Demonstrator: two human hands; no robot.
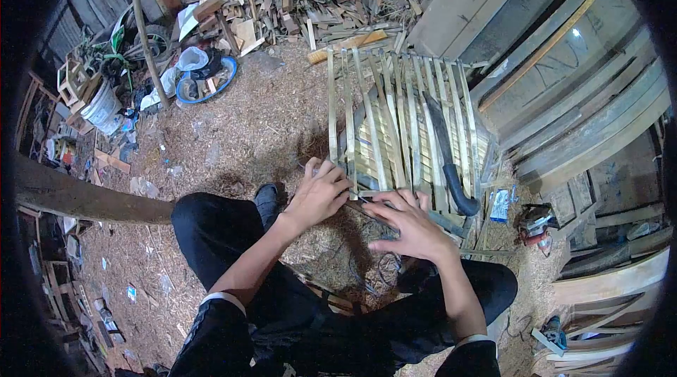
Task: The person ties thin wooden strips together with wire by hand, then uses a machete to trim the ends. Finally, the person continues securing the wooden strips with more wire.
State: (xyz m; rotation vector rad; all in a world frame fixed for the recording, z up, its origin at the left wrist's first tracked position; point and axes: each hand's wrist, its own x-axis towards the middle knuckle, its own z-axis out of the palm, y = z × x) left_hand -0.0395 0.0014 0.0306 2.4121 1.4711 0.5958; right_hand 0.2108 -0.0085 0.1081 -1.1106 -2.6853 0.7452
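A slatted wooden panel (395, 123) of narrow pale strips stands low in front of me. At its near left corner is my left hand (321, 193), with its fingers curled at the end of a strip; what they pinch is hidden. My right hand (412, 225) is just to the right, over the panel's near edge. Its fingers reach forward and its thumb stands apart, close to a thin dark piece between the hands that is too small to name. Across the right-hand slats lies a long dark tool (443, 155) with a curved near end.
Wood scraps (303, 7) are heaped at the back. A blue basin (224, 84) with bags and a white bucket (104, 112) stand at left. Long boards (592, 123) lean along the right. A curved beam (92, 193) reaches my left knee. Shavings cover the floor (233, 137).
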